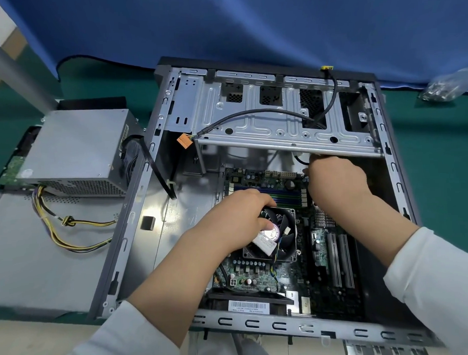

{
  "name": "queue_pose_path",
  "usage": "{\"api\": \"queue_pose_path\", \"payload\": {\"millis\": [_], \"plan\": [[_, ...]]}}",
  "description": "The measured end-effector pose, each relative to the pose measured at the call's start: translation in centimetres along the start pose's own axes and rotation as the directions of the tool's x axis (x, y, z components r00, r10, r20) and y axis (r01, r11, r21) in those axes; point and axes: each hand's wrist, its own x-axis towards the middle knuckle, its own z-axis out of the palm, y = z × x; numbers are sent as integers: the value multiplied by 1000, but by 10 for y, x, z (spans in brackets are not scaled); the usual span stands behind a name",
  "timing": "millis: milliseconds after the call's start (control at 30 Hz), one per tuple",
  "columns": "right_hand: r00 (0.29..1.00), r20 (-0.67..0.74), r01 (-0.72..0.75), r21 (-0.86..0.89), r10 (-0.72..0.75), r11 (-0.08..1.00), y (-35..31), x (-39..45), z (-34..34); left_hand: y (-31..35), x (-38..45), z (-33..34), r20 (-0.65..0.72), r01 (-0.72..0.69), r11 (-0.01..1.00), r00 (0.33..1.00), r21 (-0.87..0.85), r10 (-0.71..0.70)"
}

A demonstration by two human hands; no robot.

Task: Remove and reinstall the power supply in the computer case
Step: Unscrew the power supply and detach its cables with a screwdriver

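Already out, the power supply (73,153) lies beside the case (259,327); left hand (237,219) grips the fan (276,234), right hand's (336,179) grip unclear. Reinstallation remains.

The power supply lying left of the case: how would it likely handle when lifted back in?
The power supply is a boxy metal unit, so probably rigid and fairly heavy for its size. Its flat sides suggest it won't roll. The attached yellow-and-black cable bundle looks floppy and would likely trail and snag on the case frame.
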Motion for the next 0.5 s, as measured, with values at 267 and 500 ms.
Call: {"api": "queue_pose_path", "payload": {"millis": [267,500], "plan": [[994,106,3,57,-9,998,-1,0,-3,2,-1,-2,13,1,1000,1000,6,-1],[999,47,9,14,-10,1000,-3,1,-5,2,-2,-2,17,-10,1000,1000,16,10]]}}
